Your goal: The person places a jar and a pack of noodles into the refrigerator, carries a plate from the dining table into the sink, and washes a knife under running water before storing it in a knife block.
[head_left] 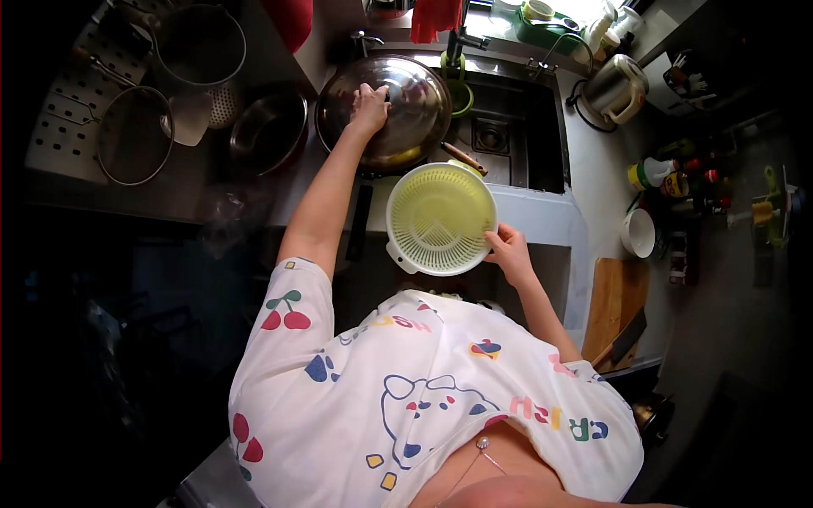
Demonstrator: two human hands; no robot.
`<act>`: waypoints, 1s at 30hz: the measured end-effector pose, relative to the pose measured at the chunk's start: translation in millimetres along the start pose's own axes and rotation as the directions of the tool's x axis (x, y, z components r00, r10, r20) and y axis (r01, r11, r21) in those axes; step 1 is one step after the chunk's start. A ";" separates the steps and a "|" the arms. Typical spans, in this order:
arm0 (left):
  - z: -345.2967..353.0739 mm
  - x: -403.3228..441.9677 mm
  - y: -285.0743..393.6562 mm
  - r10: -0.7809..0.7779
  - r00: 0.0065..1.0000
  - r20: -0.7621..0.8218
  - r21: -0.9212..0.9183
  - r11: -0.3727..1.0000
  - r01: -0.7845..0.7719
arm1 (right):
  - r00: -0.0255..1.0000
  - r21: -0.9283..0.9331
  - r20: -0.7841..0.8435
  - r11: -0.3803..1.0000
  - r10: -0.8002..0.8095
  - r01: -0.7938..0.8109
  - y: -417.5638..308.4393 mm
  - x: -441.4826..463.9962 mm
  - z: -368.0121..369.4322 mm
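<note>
By the sink [532, 135], lid [417, 118] and colander [440, 212]
My left hand [369, 108] clasps the lid's top, right hand [507, 251] pinching the colander's rim.

From my remote feed I log a pale countertop [593, 190] along the right of the sink [512, 165] — kettle [620, 85] standing at its far end, white bowl [638, 234] toward its outer side, wooden cutting board [611, 292] flat nearer the person — bottles' [675, 184] footing unclear to me.

Dim overall, glare from the window [583, 12], lid [415, 106] shining (streaky highlights), edges curved, blackened
</note>
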State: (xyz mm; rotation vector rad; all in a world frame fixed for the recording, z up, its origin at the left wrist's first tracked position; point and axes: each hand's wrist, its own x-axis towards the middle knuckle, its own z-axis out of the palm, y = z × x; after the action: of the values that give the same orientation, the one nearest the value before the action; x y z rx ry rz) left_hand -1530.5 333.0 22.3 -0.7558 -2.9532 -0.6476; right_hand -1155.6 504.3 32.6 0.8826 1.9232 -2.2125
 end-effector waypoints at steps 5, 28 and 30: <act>14.5 -3.5 -7.7 -0.012 1.000 -0.013 -0.008 1.000 0.012 | 1.000 0.040 0.006 0.999 -0.003 0.002 -23.2 -7.9 -1.7; -192.6 -206.7 -99.4 -0.604 0.797 0.002 -0.956 0.232 0.178 | 0.881 -0.287 0.436 0.899 -0.185 0.331 -167.3 137.6 231.7; -179.6 -189.1 -154.1 -0.708 0.705 -0.037 -0.934 0.275 0.227 | 0.877 -0.330 0.447 0.878 -0.178 0.346 -165.7 172.3 266.5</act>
State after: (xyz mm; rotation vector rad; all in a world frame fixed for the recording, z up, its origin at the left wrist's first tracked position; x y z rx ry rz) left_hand -1449.2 52.6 103.0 0.4488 -2.1064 -2.1756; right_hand -1465.8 343.5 111.0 0.0844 2.2525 -1.8065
